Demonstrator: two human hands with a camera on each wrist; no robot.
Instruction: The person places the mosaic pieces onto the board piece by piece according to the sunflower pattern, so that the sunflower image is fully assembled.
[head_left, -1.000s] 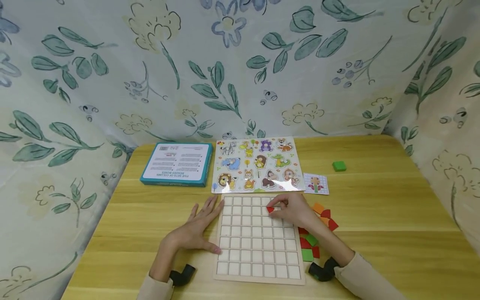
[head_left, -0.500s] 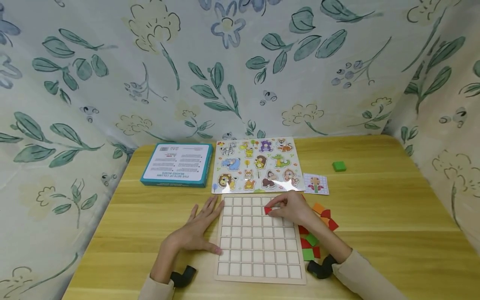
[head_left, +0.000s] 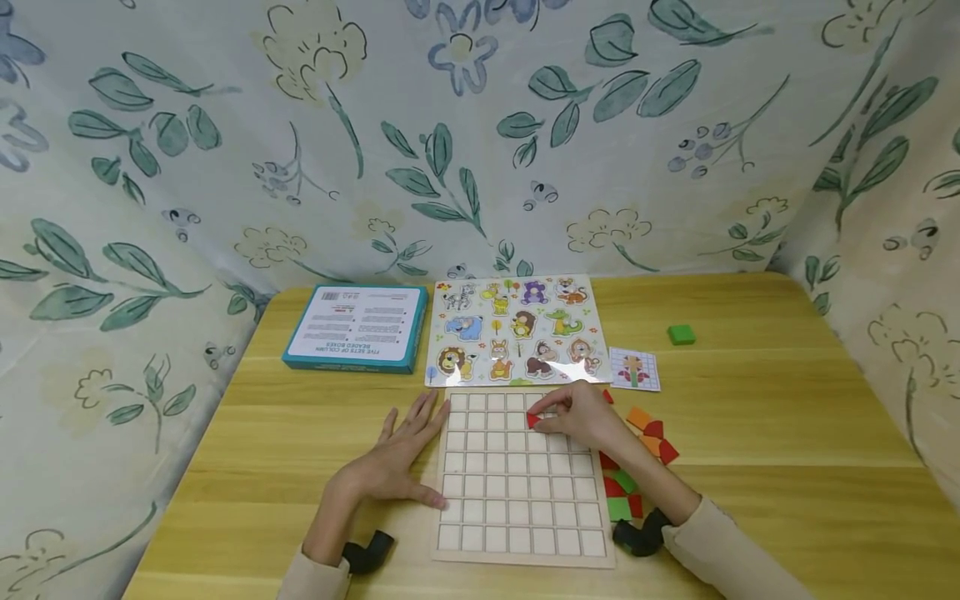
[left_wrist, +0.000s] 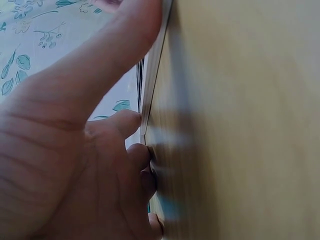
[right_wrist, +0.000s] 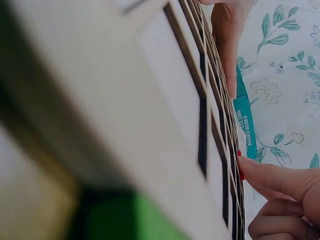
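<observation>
Pinching a small red tile (head_left: 534, 420) between fingertips, the right hand (head_left: 581, 421) holds it low over a cell in the second row of the wooden grid board (head_left: 517, 500), right of centre. Compared with a second ago the tile has slid slightly leftward and seems to sit squarer to that cell, so it looks close to being seated, though whether it is fully in cannot be told. The left hand (head_left: 393, 460) lies flat and spread as before, fingers straight, pressing the table (head_left: 787, 467) against the board's left edge. Loose red, green and orange tiles (head_left: 637, 454) lie just right of the board; an animal puzzle (head_left: 517, 331), a teal box (head_left: 355, 327) and a pattern card (head_left: 633, 368) sit beyond
</observation>
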